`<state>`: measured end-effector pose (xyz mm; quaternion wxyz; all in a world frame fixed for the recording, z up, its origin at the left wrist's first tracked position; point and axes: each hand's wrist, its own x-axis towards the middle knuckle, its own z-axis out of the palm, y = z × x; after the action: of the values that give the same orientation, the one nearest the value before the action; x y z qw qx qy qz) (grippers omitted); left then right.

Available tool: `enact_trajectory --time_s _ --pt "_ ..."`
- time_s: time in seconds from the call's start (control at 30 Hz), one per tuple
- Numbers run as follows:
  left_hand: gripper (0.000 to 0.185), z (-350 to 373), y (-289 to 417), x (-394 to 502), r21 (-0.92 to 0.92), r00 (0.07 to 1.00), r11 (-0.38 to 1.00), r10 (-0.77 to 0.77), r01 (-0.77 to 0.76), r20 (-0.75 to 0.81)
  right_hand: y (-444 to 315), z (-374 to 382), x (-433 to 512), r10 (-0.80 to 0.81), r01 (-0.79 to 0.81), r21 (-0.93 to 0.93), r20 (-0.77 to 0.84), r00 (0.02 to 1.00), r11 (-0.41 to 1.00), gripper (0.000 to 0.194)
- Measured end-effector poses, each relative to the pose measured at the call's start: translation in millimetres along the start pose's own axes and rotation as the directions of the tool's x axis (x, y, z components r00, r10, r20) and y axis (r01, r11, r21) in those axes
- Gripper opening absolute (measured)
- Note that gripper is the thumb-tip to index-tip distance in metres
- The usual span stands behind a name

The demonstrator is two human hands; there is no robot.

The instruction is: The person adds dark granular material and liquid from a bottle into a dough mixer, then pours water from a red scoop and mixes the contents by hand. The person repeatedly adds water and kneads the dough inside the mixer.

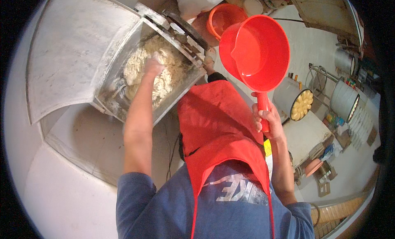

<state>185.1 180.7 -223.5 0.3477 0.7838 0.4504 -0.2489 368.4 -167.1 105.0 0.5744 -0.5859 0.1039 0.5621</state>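
My left hand (154, 65) reaches into a metal trough (168, 111), probably a dough mixer's. Its floury fingers touch a lumpy, pale mass of dough (135, 68); the fingertips are partly hidden, so whether they grip any is unclear. A curved metal piece (119, 88) shows in the trough's near left corner. On the other side, my right hand (269, 118) is wrapped around the handle of a red plastic dipper (259, 51). The dipper is raised beside the trough, its mouth facing the camera. A bright glint lies inside near its lower wall.
A flour-dusted metal lid (77, 48) spreads left of the trough. Behind the dipper sits an orange plastic bucket (223, 18), near a white sack (200, 1). Rightward are a large pot (282, 92) with a flower-patterned end and a pale tabletop (308, 132). Cables (169, 155) trail on the floor.
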Motion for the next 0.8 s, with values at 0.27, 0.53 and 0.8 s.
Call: enact_trajectory --time_s 0.27,0.53,0.8 --pt "0.044 -54.3 -58.2 -11.9 0.179 0.938 0.971 -0.092 0.159 -0.335 4.5 10.7 3.0 0.008 -0.008 -0.018 0.011 1.000 1.000 0.064" --pt "0.080 -44.2 -65.2 -66.7 0.292 0.908 0.954 0.058 0.072 -0.414 -2.2 20.5 5.7 -0.011 0.011 0.000 0.050 0.999 1.000 0.065" --pt "0.093 10.8 -88.7 -65.3 0.091 0.976 0.972 -0.220 0.218 0.005 -4.6 13.0 3.4 -0.001 0.001 -0.010 -0.003 1.000 1.000 0.063"
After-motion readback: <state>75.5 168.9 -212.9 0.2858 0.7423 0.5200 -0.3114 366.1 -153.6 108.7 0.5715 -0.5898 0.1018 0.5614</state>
